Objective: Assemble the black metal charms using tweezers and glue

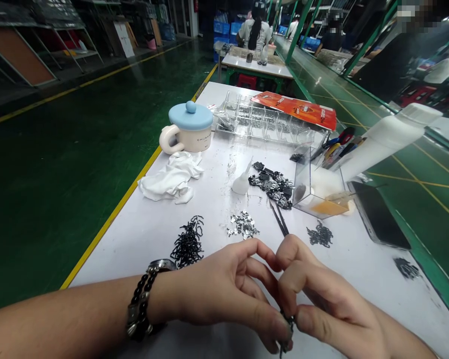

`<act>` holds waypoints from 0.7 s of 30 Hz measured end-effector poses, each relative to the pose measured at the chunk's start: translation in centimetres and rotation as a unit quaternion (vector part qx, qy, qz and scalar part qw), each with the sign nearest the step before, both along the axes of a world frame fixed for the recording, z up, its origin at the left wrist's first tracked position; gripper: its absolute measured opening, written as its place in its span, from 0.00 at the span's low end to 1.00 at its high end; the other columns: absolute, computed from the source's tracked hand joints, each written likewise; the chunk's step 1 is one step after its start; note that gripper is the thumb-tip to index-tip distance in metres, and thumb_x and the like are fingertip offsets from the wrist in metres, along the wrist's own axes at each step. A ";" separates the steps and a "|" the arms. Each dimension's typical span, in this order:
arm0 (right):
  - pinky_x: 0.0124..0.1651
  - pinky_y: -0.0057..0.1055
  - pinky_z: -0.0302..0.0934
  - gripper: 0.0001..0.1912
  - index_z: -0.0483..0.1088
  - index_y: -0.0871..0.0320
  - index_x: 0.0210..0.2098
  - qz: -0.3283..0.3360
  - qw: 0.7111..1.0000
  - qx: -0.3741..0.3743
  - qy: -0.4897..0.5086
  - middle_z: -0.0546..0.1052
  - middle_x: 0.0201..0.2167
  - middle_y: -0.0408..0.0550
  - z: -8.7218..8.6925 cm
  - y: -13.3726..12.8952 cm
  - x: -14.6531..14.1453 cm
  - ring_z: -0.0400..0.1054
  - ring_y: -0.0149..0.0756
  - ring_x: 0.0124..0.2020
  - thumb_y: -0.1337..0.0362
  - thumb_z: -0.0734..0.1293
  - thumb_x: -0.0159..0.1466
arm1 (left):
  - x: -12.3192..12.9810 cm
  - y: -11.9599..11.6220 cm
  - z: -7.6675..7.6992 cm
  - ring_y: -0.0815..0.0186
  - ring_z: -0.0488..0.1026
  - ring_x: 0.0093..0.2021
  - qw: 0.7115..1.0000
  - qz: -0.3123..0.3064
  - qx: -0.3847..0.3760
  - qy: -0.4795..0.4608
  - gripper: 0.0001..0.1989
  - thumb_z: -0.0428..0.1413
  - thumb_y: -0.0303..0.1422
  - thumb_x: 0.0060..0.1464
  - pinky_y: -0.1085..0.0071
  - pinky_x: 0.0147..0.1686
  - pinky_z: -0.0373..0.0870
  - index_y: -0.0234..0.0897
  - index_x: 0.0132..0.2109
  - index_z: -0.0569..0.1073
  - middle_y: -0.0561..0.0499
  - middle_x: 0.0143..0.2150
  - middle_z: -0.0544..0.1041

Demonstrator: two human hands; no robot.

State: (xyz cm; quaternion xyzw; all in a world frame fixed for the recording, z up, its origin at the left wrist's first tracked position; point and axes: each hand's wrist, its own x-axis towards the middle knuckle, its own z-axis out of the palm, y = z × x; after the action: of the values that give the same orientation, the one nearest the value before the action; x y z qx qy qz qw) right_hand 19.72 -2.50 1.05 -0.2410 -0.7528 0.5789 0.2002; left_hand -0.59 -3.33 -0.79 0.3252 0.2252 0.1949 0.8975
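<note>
You are pinching a small dark metal part between the fingertips of your left hand and right hand, both closed in around it at the bottom edge of the view (your fingers hide most of it, so its exact shape is hard to make out). A beaded bracelet and a wristwatch are sitting on your left wrist.

Just beyond your knuckles, a pair of black tweezers is lying on the white workbench, beside a heap of silver metal pieces. A tangle of black wire clips is resting ahead of your left hand, and a smaller black tangle is lying ahead of your right.

Farther along, black metal parts are spreading beside a clear acrylic box. A compartment tray, a blue-lidded mug and a crumpled white cloth are occupying the far end, while a co-worker is sitting at another table.
</note>
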 end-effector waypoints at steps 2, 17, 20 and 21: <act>0.41 0.30 0.61 0.00 0.62 0.55 0.35 0.011 1.000 0.004 -0.014 0.60 0.36 0.46 0.1 0.1 0.0 0.61 0.31 0.39 0.66 0.61 0.62 | 0.0 0.0 -0.1 0.69 0.77 0.31 1.000 -0.006 -0.005 0.000 0.22 0.62 0.22 0.46 0.77 0.30 0.70 0.37 0.43 0.59 0.50 0.34 0.74; 0.36 0.27 0.57 0.06 0.62 0.54 0.35 -0.055 0.995 -0.046 0.072 0.59 0.35 0.44 -1.5 0.0 -0.3 0.59 0.30 0.36 0.62 0.64 0.60 | 0.1 0.2 0.2 0.68 0.78 0.30 0.997 0.037 -0.050 -0.037 0.20 0.62 0.19 0.45 0.73 0.34 0.73 0.37 0.42 0.63 0.51 0.38 0.72; 0.36 0.27 0.56 0.08 0.62 0.54 0.36 -0.062 0.993 -0.056 0.083 0.61 0.34 0.45 -1.8 -0.1 -0.4 0.59 0.31 0.36 0.59 0.65 0.60 | 0.2 0.1 0.3 0.68 0.77 0.30 0.996 0.040 -0.066 -0.052 0.18 0.61 0.20 0.46 0.69 0.35 0.74 0.36 0.41 0.64 0.51 0.39 0.71; 0.36 0.27 0.56 0.09 0.61 0.53 0.36 -0.065 0.992 -0.058 0.088 0.61 0.34 0.45 -1.8 -0.1 -0.4 0.59 0.31 0.35 0.58 0.65 0.60 | 0.3 0.0 0.3 0.67 0.77 0.31 0.995 0.039 -0.067 -0.055 0.17 0.61 0.20 0.46 0.69 0.35 0.74 0.35 0.41 0.64 0.50 0.39 0.71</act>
State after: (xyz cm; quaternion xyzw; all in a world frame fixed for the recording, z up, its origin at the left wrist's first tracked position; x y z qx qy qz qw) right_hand 19.36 -2.62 -0.72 -0.2482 -0.6801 0.6265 0.2886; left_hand -0.32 -3.32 -0.49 0.2440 0.2007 0.2317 0.9201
